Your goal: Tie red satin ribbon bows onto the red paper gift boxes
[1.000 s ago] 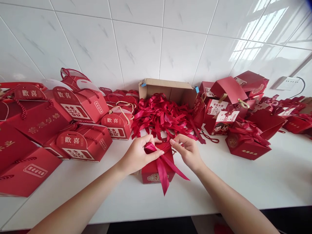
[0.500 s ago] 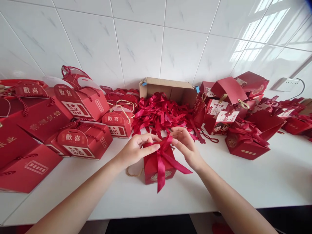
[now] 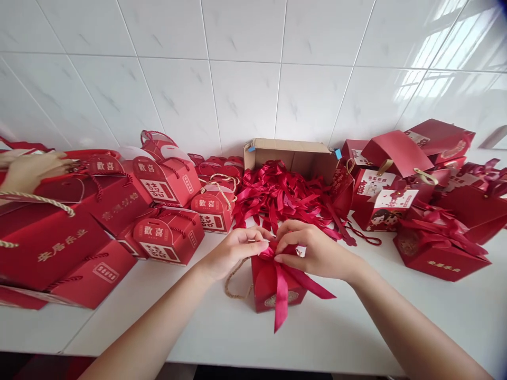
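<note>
Ribbon sits pinched between thumb and fingers of the left hand, and remotely I see the right hand clamped on it too. The red box stands right under the fingertips; a ribbon pile lies just beyond them.

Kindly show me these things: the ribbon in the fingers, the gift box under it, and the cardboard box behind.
Red ribbon (image 3: pixel 281 303), head view: on its hanging tail.
Red gift box (image 3: pixel 264 279), head view: bare surface beside the tail.
Cardboard box (image 3: pixel 295 144), head view: its upper rim.
</note>
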The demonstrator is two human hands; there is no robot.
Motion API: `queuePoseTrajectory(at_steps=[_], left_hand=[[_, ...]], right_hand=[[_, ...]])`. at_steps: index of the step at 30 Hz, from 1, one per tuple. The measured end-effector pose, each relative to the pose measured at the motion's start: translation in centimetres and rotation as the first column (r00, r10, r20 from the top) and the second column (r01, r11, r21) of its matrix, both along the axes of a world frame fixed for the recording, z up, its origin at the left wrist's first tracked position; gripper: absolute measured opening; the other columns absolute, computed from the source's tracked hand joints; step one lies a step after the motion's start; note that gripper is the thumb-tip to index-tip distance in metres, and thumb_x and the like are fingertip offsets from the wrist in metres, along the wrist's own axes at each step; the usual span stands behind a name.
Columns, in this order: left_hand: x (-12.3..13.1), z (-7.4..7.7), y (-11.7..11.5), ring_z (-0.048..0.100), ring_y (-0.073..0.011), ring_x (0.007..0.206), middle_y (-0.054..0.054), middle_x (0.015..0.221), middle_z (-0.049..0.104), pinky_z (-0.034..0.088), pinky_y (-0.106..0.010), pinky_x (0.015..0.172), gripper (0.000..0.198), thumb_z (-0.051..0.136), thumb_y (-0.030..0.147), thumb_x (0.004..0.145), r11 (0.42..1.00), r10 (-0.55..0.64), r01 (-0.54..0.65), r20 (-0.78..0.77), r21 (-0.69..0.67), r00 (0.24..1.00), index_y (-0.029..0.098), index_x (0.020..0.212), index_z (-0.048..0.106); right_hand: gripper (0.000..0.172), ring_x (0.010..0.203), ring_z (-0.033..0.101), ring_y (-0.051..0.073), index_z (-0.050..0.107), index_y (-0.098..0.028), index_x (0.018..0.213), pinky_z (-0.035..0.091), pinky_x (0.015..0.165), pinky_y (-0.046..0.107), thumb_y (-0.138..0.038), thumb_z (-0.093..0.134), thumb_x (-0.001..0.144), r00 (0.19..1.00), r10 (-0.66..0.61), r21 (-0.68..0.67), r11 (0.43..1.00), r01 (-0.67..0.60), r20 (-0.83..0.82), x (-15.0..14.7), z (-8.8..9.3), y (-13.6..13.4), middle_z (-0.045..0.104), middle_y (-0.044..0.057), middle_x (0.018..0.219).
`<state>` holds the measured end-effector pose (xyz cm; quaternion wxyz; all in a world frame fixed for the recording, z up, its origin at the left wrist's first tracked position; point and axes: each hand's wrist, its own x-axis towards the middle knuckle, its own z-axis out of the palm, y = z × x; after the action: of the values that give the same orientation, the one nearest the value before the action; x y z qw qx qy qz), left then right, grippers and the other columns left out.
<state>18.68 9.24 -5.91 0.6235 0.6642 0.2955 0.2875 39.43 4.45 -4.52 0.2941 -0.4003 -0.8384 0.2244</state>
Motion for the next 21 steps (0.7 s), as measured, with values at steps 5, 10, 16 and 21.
queuePoseTrajectory(at_steps=[5,10,16,21], left_hand=[[0.2,0.7,-0.2,0.057,-0.0245,0.099,-0.007,0.097,0.061,0.044,-0.035,0.088,0.021,0.062,0.027,0.069,0.996,0.036,-0.030,-0.077,0.079,0.996,0.017,0.054,0.052],[0.3,0.6,0.0,0.056,-0.0238,0.099,-0.005,0.099,0.060,0.040,-0.036,0.092,0.022,0.060,0.028,0.068,0.992,0.043,-0.027,-0.130,0.124,0.991,0.017,0.052,0.048],[0.3,0.2,0.4,0.053,-0.0255,0.099,-0.004,0.093,0.057,0.033,-0.039,0.100,0.021,0.058,0.028,0.068,0.959,0.099,-0.041,-0.198,0.280,0.975,0.019,0.053,0.048],[0.4,0.2,0.8,0.050,-0.0276,0.102,-0.003,0.091,0.058,0.032,-0.040,0.099,0.019,0.056,0.027,0.068,0.906,0.163,-0.034,-0.272,0.422,0.949,0.020,0.052,0.049]], right_hand=[[0.007,0.083,0.057,0.017,0.069,-0.019,0.077,0.048,0.072,0.030,-0.014,0.063,0.077,0.999,0.022,-0.001,1.000,-0.022,0.045,-0.6,0.4,0.2,0.059,0.005,0.090],[0.012,0.071,0.054,0.012,0.061,-0.016,0.066,0.045,0.065,0.027,-0.007,0.060,0.073,0.999,0.042,-0.070,0.997,-0.042,-0.003,-0.8,0.3,0.2,0.056,0.002,0.081],[0.018,0.065,0.048,0.010,0.051,-0.016,0.058,0.039,0.058,0.023,-0.003,0.059,0.067,0.999,0.038,-0.070,0.997,-0.037,0.019,-1.1,0.2,0.5,0.051,0.000,0.075],[0.022,0.066,0.046,0.010,0.046,-0.016,0.055,0.036,0.054,0.021,-0.003,0.060,0.066,0.999,0.023,-0.062,0.998,-0.020,0.049,-1.3,0.1,0.7,0.049,-0.001,0.072]])
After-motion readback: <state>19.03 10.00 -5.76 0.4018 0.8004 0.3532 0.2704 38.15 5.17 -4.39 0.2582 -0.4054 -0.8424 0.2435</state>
